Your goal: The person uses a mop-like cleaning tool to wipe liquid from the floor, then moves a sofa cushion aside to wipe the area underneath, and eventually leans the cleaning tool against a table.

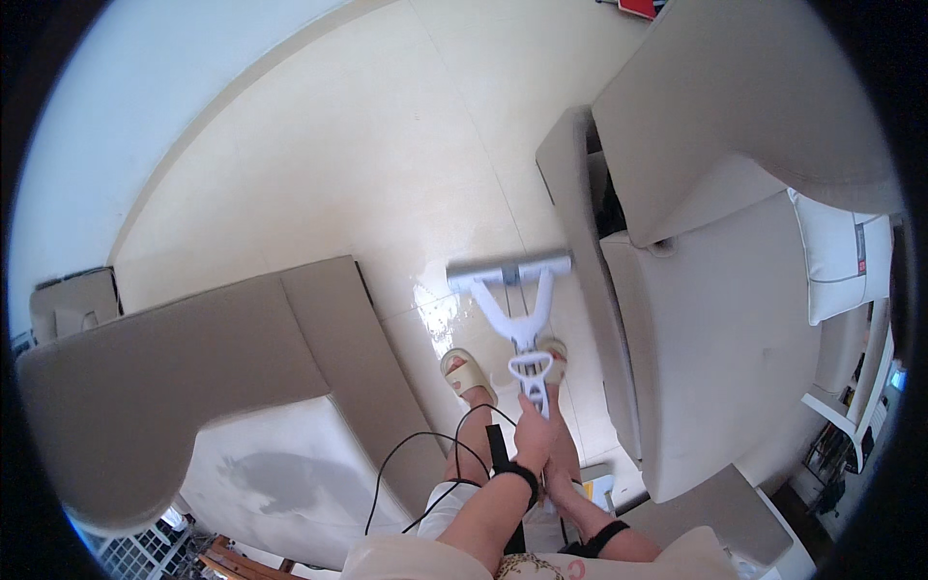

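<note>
A sponge mop with a white Y-shaped frame stretches away from my body, its wide grey head resting on the pale tiled floor. Wrapped round its handle, just below the white looped lever, is my left hand. Closer to my body, my right hand is closed round the same pole, partly hidden by the left wrist. Both wrists wear black bands. The mop head lies just beyond my feet, which are in cream slide sandals. Shiny wet-looking patches show beside it.
A grey-beige sofa section stands at the left, and a sofa with a white cushion at the right. The passage between them is narrow. Black cable loops near my left leg. A pale wall curves along the far left.
</note>
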